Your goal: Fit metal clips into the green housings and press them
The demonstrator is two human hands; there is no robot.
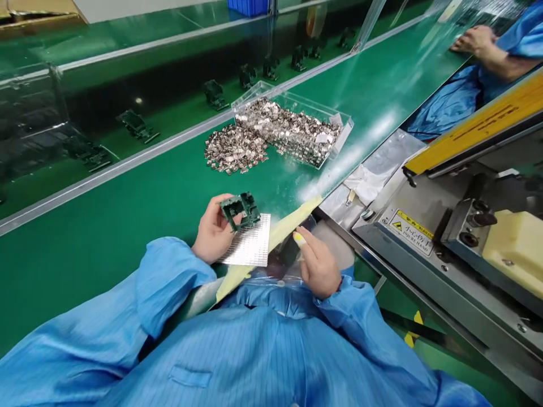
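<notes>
My left hand (212,230) is closed around a dark green plastic housing (241,211) with an open, boxy frame, its thumb reaching into the opening. Just under the housing lies a white sheet (250,246) marked with a fine grid; whether the hand also pinches it cannot be told. Along the bench edge beside the sheet runs yellow tape (292,221). My right hand (318,263) is at that edge, right of the sheet, its upper fingers stretched out and no part held. A white-and-yellow covering or scrap sits on one fingertip. Its thumb is mostly hidden.
Beyond my hands, a clear tray (345,135) holds many small metal pieces, with a loose pile (235,148) at its left. Dark housings (215,94) line the belt behind a metal rail. A machine (424,226) stands at right; a co-worker's hands (475,42) rest farther off.
</notes>
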